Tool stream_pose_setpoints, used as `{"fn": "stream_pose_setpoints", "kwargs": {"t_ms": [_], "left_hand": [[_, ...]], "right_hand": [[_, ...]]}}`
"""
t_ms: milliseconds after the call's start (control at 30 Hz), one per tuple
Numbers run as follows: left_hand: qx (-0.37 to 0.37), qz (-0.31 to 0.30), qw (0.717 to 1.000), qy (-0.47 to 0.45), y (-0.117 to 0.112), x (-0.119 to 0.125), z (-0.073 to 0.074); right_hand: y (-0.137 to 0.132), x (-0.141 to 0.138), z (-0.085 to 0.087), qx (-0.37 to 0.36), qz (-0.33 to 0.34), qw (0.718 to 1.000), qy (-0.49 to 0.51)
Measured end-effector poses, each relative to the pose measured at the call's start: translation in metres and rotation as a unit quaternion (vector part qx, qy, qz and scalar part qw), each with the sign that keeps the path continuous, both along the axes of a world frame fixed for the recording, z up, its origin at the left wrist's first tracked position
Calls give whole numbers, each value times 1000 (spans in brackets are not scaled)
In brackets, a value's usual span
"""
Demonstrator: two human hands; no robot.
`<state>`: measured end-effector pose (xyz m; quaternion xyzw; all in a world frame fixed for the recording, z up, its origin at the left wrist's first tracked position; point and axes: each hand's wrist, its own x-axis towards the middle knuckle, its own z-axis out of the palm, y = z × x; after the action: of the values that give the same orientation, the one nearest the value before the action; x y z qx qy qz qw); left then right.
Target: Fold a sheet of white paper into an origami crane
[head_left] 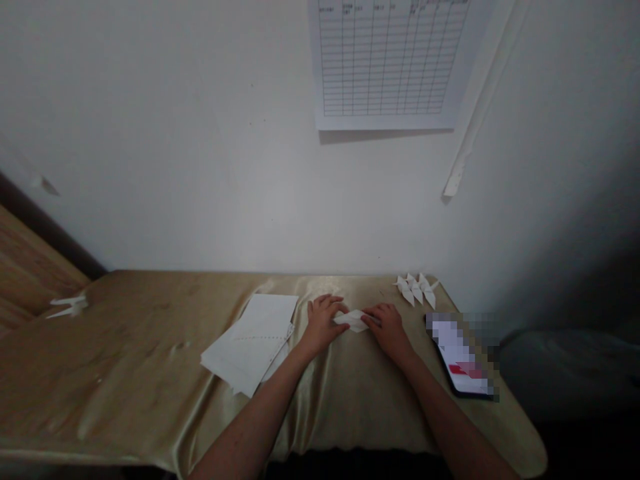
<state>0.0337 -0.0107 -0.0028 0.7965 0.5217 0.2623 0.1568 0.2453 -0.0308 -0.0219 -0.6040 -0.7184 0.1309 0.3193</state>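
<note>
Between my hands lies a small folded white paper [356, 321], roughly diamond-shaped, low over the cloth. My left hand [324, 321] grips its left end, thumb at the near side and fingers at the far side. At the other end, my right hand [387, 323] pinches the paper between thumb and fingers. Several folded paper cranes [416, 289] stand close together beyond my right hand. To the left of my left hand, a stack of white paper sheets [267, 323] is spread unevenly, with a dotted line on one sheet.
A phone [460, 357] with a lit, partly blurred screen lies right of my right forearm. The table has a shiny gold cloth [135, 360]. White scraps [70, 305] lie at the far left. A printed chart [385, 67] hangs on the wall behind.
</note>
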Motion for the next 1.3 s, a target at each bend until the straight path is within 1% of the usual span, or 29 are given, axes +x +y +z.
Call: {"fn": "stream_pose_setpoints", "kwargs": {"t_ms": [200,300,433,567,667,800,900,1067,1200,1300], "left_hand": [[37,-14,999,-31,4,-2,-6],[74,-12,996,-42,3,-3,-5],[104,-5,994,-38,0,-3,-1],[98,-12,995,-6,-4,-3,3],[85,-29,996,26,-7,-2,6],[67,-46,995,55,-9,0,7],[56,-54,995,69,-8,0,7],[30,-87,992,84,-8,-1,4],[2,-111,990,91,-9,0,2],[-11,-117,989,92,-10,0,2]], "right_hand": [[3,3,-1,38,26,997,68],[2,4,1,68,14,995,76],[0,4,2,108,-14,994,33],[-1,5,4,152,-24,988,-26],[-2,9,5,179,-7,983,-46],[-3,14,9,196,20,978,-69],[-4,17,11,190,36,978,-80],[-5,19,12,152,66,982,-94],[-8,21,13,122,73,986,-87],[-10,22,15,97,76,989,-78]]}}
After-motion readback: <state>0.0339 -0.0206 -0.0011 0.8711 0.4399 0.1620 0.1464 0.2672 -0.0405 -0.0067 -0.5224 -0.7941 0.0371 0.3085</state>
